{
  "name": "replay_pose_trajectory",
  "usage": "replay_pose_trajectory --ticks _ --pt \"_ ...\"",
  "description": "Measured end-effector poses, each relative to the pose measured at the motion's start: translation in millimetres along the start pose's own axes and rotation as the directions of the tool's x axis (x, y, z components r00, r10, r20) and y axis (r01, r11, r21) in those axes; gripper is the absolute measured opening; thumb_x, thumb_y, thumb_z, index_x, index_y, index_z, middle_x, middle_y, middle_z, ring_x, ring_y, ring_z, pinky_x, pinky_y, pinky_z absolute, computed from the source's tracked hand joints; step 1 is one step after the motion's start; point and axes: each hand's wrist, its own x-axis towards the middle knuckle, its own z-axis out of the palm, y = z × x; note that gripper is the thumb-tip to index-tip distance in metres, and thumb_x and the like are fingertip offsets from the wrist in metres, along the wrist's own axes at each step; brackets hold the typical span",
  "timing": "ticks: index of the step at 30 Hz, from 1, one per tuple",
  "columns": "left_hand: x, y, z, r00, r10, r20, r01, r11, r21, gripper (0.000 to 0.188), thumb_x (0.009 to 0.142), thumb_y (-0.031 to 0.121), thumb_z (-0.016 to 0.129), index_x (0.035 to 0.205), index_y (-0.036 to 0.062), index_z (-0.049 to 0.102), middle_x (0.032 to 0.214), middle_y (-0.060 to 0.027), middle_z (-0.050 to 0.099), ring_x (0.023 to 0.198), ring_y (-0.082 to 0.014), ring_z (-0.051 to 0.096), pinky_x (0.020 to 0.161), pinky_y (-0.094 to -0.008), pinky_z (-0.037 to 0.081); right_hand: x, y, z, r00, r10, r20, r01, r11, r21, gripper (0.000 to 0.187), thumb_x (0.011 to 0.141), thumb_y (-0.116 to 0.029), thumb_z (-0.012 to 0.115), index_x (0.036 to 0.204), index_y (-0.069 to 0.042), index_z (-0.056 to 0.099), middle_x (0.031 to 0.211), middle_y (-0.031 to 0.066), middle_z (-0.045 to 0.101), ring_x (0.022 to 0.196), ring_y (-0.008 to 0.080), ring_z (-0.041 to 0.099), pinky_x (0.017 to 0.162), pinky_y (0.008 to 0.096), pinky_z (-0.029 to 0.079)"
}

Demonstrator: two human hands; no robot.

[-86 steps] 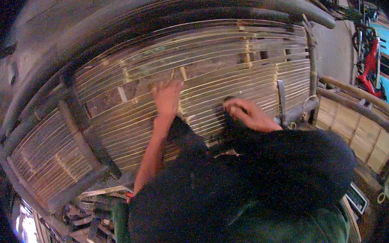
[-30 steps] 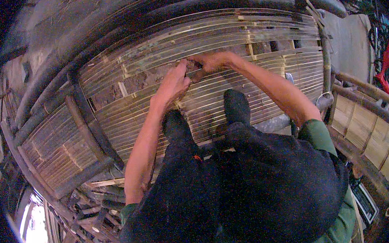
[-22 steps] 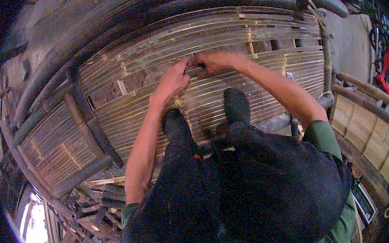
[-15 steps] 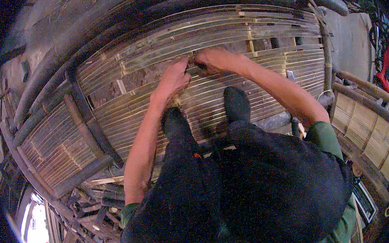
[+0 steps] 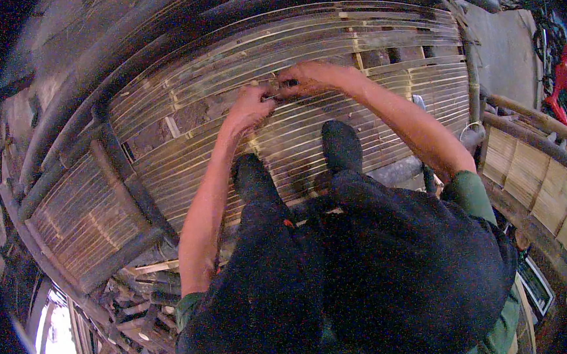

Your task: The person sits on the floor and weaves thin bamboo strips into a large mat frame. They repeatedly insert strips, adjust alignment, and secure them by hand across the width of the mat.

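The slatted panel [image 5: 384, 114] is lying beneath the dark-covered feet [image 5: 342, 148]. At twelve o'clock from them, the left hand [image 5: 248, 108] and right hand [image 5: 311, 78] are sitting close together over its slats, fingers curling narrowly; what they are gripping, if anything, I cannot tell. Toward three o'clock, a paler panel [image 5: 535, 189] is showing.

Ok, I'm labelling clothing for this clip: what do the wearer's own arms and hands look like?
The left hand and right hand are ungloved; no watch or band shows. The dark green, short fabric left sleeve and matching right sleeve leave the forearms uncovered. Rings are too blurred to tell.
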Motion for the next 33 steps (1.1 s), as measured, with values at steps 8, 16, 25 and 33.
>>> replay_pose_trajectory --ticks 8,16,25,33 --pt "12 -30 12 0.979 0.177 -0.104 -0.162 0.977 0.141 0.034 0.073 0.016 0.049 0.1 0.0009 0.063 0.094 -0.0249 0.062 0.086 -0.0399 0.061 0.081 -0.0438 0.048 8 -9 -13 0.986 0.127 0.107 -0.133 0.99 0.045 0.049 0.089 -0.054 0.044 0.109 -0.014 0.063 0.101 0.015 0.065 0.092 0.0352 0.061 0.081 0.0444 0.047" --pt "23 -19 16 0.997 0.046 -0.057 -0.032 0.976 0.214 0.034 0.077 0.022 0.047 0.099 -0.0011 0.061 0.093 -0.0261 0.062 0.087 -0.0421 0.06 0.08 -0.0462 0.047 13 17 -8 0.945 0.264 0.194 -0.266 0.964 -0.016 0.061 0.088 -0.062 0.035 0.11 -0.012 0.063 0.102 0.016 0.065 0.092 0.036 0.06 0.084 0.0436 0.046" --pt "26 -12 10 0.998 -0.05 -0.032 0.055 0.983 0.177 0.047 0.084 0.039 0.045 0.096 -0.0026 0.063 0.098 -0.0281 0.061 0.093 -0.041 0.06 0.081 -0.0475 0.046 1 12 -5 0.957 0.278 0.085 -0.284 0.957 0.063 0.067 0.09 -0.063 0.027 0.109 -0.009 0.062 0.102 0.0192 0.064 0.096 0.0379 0.058 0.085 0.0445 0.044" --pt "24 10 9 0.956 -0.292 0.031 0.261 0.896 0.36 0.075 0.088 0.062 0.027 0.123 -0.0002 0.052 0.124 -0.0268 0.05 0.119 -0.0438 0.044 0.103 -0.0488 0.031 1 -7 -13 0.87 0.452 0.2 -0.455 0.89 -0.03 0.062 0.091 -0.062 0.016 0.13 -0.021 0.041 0.127 0.0189 0.05 0.117 0.0393 0.047 0.101 0.0493 0.034"
